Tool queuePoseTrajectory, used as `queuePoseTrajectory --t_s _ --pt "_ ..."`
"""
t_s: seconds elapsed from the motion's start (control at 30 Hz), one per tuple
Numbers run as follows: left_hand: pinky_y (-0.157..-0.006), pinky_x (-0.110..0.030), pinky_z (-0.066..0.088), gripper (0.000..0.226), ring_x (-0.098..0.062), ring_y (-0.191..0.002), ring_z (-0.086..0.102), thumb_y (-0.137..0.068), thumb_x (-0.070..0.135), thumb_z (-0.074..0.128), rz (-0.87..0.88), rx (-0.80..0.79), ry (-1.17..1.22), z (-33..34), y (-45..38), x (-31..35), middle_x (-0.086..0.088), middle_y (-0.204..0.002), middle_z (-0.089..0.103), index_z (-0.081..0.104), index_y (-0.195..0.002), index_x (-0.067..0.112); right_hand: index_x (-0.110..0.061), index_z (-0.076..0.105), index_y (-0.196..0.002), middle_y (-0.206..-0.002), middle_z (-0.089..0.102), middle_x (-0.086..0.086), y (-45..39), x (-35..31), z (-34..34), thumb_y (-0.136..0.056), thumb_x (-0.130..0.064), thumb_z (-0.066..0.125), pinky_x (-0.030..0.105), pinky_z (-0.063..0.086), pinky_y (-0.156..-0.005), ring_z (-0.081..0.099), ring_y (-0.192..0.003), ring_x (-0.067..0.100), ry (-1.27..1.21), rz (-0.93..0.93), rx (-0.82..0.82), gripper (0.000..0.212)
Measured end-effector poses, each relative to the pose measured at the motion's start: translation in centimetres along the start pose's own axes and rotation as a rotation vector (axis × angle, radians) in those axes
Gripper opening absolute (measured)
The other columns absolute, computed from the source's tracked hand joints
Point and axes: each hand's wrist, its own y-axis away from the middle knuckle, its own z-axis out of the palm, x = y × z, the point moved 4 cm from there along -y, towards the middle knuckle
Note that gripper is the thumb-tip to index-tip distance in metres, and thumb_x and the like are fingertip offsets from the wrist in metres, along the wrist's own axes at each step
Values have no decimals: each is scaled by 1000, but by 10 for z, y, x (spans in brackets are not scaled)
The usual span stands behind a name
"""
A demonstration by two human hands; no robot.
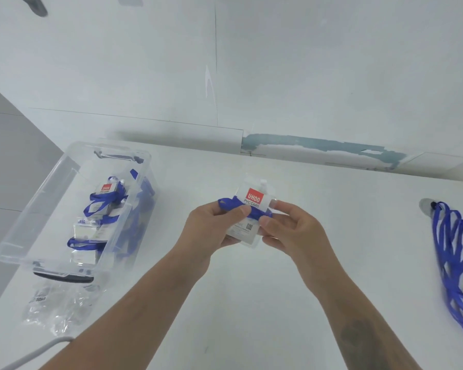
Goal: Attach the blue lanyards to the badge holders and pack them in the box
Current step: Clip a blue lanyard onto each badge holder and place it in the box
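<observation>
Both hands hold one clear badge holder (254, 193) with a red label above the middle of the white table. A blue lanyard (230, 202) is wrapped across its front. My left hand (211, 228) grips the holder's left side, thumb pressed on the lanyard. My right hand (292, 225) pinches the right side, thumb and fingers on the lanyard's end. A clear plastic box (38, 198) stands at the left with several holders wound in blue lanyards (102, 206) inside. A loose bundle of blue lanyards (455, 260) lies at the right edge.
An empty crumpled clear plastic bag (56, 305) lies in front of the box near the table's front left. The white wall (225, 62) rises right behind the table. A grey floor (8, 145) shows beyond the table's left edge.
</observation>
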Motion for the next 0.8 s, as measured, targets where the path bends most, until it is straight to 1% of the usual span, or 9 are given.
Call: queuePoseTrajectory --t_s 0.13,0.23,0.3,0.37,0.43,0.57,0.63,0.73,0.8 --pt "-79 -33 60 17 -23 -96 73 -86 30 73 -50 -35 62 3 -1 -2 -7 -96 77 76 -100 20 -23 65 -110 -99 77 1 -5 -4 4 -88 -7 69 30 61 -73 75 -84 17 1 -44 44 27" --pt "-79 -31 60 17 -16 -94 71 -87 30 73 48 175 -48 -3 -5 3 1 -95 76 70 -102 23 -30 65 -97 -92 77 -5 -9 -10 3 -87 -6 70 24 60 -67 74 -75 12 58 -116 97 26" --pt "-70 -19 57 23 -6 -91 68 -90 27 69 189 334 -129 -5 -2 9 10 -104 71 64 -112 25 -33 64 -91 -90 76 -8 -11 -11 3 -86 -8 71 23 60 -65 74 -73 10 94 -141 117 26" --pt "-64 -11 53 24 2 -87 65 -93 24 64 259 367 -170 -3 2 13 16 -105 67 62 -117 29 -32 65 -91 -90 76 -7 -14 -10 5 -86 -7 72 24 60 -66 74 -73 10 94 -135 95 26" --pt "-72 -17 56 23 1 -86 66 -94 21 63 254 341 -186 -2 2 14 15 -101 69 67 -114 29 -28 67 -97 -92 76 -5 -15 -10 7 -85 -6 72 23 60 -65 74 -74 11 81 -119 59 26" --pt "-82 -34 60 22 -10 -83 71 -94 16 64 189 290 -166 -13 0 18 12 -90 72 66 -86 37 -21 67 -110 -96 75 -3 -16 -10 14 -86 -8 71 22 59 -64 74 -74 8 84 -94 22 27" --pt "-81 -36 60 21 -10 -81 70 -96 17 61 192 304 -213 -22 0 20 11 -87 72 67 -88 35 -20 67 -114 -97 76 -2 -15 -10 22 -88 -11 70 25 60 -68 74 -77 10 76 -79 -20 29" --pt "-83 -41 60 19 -14 -86 70 -98 20 56 230 344 -317 -37 4 27 10 -91 71 70 -109 25 -21 69 -112 -94 77 -2 -13 -13 40 -93 -22 64 32 61 -77 74 -81 13 29 -54 -60 19" --pt "-84 -42 59 18 -16 -88 71 -99 20 55 244 350 -332 -47 6 32 11 -92 70 69 -107 28 -22 71 -106 -90 77 -3 -15 -17 51 -97 -22 59 33 61 -76 74 -79 15 25 -85 -33 15"
